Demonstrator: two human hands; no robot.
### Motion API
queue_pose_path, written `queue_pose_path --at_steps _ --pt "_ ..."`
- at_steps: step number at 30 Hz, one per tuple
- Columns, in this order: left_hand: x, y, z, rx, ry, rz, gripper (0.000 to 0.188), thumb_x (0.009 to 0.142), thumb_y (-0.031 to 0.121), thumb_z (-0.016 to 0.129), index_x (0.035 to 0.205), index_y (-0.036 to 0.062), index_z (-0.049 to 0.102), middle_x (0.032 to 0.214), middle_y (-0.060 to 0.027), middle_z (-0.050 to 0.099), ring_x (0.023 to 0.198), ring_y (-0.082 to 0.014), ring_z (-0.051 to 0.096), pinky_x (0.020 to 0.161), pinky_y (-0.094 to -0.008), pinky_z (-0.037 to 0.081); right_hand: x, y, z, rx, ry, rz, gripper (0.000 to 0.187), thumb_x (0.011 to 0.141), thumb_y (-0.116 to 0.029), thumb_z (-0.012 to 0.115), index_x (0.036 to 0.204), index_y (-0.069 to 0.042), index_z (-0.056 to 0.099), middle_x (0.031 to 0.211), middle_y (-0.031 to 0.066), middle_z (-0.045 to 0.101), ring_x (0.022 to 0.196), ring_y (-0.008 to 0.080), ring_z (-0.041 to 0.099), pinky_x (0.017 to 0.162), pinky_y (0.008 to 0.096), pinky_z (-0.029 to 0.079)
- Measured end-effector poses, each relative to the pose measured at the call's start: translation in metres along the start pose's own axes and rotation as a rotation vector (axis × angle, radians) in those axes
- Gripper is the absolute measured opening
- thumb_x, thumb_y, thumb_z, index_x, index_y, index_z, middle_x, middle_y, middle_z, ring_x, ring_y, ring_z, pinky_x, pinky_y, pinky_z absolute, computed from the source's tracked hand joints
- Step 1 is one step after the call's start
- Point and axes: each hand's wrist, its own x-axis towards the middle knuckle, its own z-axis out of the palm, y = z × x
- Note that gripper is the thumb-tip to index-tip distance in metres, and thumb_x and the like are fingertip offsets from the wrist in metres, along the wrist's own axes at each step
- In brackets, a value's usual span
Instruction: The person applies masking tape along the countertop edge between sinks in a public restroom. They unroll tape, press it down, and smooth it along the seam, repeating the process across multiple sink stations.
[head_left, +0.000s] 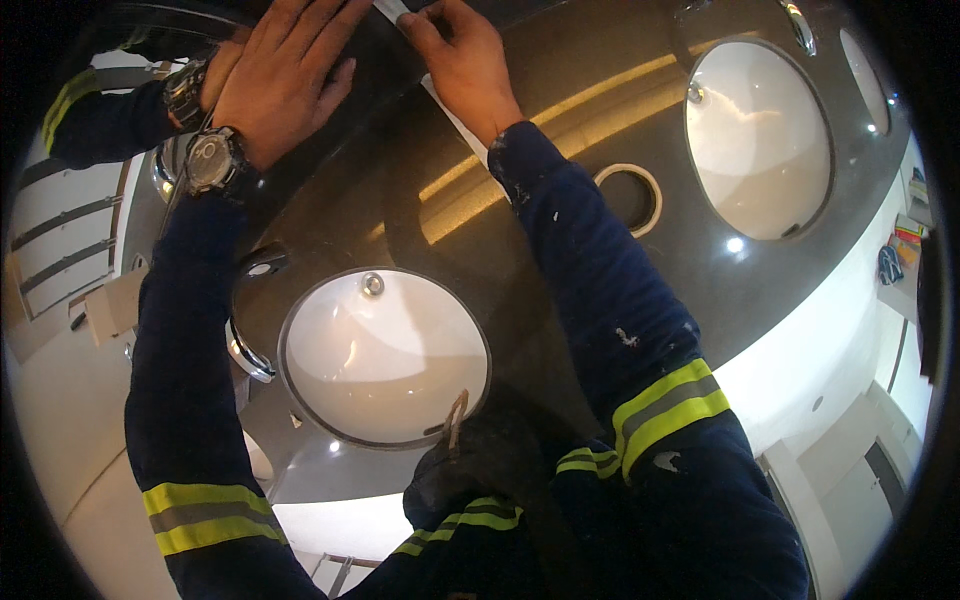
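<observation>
My left hand (280,95), a watch (212,163) on its wrist, lies flat with fingers stretched out against the dark mirror (365,110) at the far edge of the counter. Its reflection shows beside it. My right hand (468,75) pinches a thin white strip, apparently masking tape (458,122), between thumb and fingers. The strip runs down past the wrist along the line where mirror and counter meet; part of it is hidden by the hand. A roll of masking tape (655,205) rests on the counter, right of my right forearm.
Two white basins (385,340) (760,140) are set into the dark glossy counter (540,260), with a third partly visible at far right. Chrome taps (250,355) (800,28) stand beside them. Small items (905,245) sit at the right edge.
</observation>
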Motion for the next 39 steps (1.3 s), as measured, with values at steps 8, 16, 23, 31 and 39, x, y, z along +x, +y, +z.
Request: queue_pose_path --at_steps 8,16,23,31,39 --pt "-0.008 -0.004 0.018 -0.003 0.089 0.009 0.066 0.088 0.02 0.074 0.149 0.0181 0.051 0.147 -0.0161 0.052 0.144 -0.0389 0.041 0.118 -0.0521 0.038 -0.004 0.002 0.002 -0.168 0.056 -0.012 0.025 0.097 -0.028 0.07 0.096 -0.003 0.071 0.085 0.0118 0.072 0.078 0.0226 0.068 0.071 0.0377 0.053" --pt "-0.006 -0.008 0.026 0.031 0.151 0.073 0.066 0.092 0.021 0.071 0.154 0.0259 0.048 0.151 -0.013 0.05 0.145 -0.0375 0.041 0.117 -0.0518 0.04 -0.005 0.008 0.001 -0.176 0.084 -0.018 0.03 0.095 -0.033 0.072 0.1 -0.004 0.074 0.093 0.0157 0.076 0.084 0.0291 0.074 0.076 0.0404 0.056" --pt "-0.002 0.001 0.006 0.027 0.124 0.074 0.063 0.085 0.017 0.073 0.145 0.0124 0.055 0.147 -0.0187 0.051 0.145 -0.0411 0.04 0.119 -0.0528 0.035 -0.004 0.0 -0.009 0.112 -0.093 0.105 0.022 0.099 -0.023 0.07 0.094 -0.001 0.068 0.082 0.0072 0.07 0.076 0.0157 0.065 0.07 0.0319 0.051" --pt "0.001 0.006 0.0 -0.023 0.101 0.051 0.062 0.081 0.015 0.074 0.14 0.0076 0.059 0.143 -0.0207 0.051 0.145 -0.0417 0.038 0.122 -0.0543 0.029 -0.019 0.028 -0.024 0.132 -0.06 0.146 0.025 0.092 -0.02 0.076 0.1 0.004 0.073 0.087 0.0122 0.077 0.079 0.018 0.074 0.073 0.0304 0.057" --pt "0.0 0.009 0.004 -0.025 0.124 0.005 0.063 0.079 0.013 0.075 0.14 0.0099 0.06 0.144 -0.0181 0.052 0.146 -0.0404 0.039 0.122 -0.052 0.032 -0.015 0.041 -0.027 0.137 -0.033 0.286 0.022 0.092 -0.019 0.077 0.096 0.002 0.073 0.084 0.007 0.076 0.08 0.0117 0.07 0.074 0.0275 0.054"
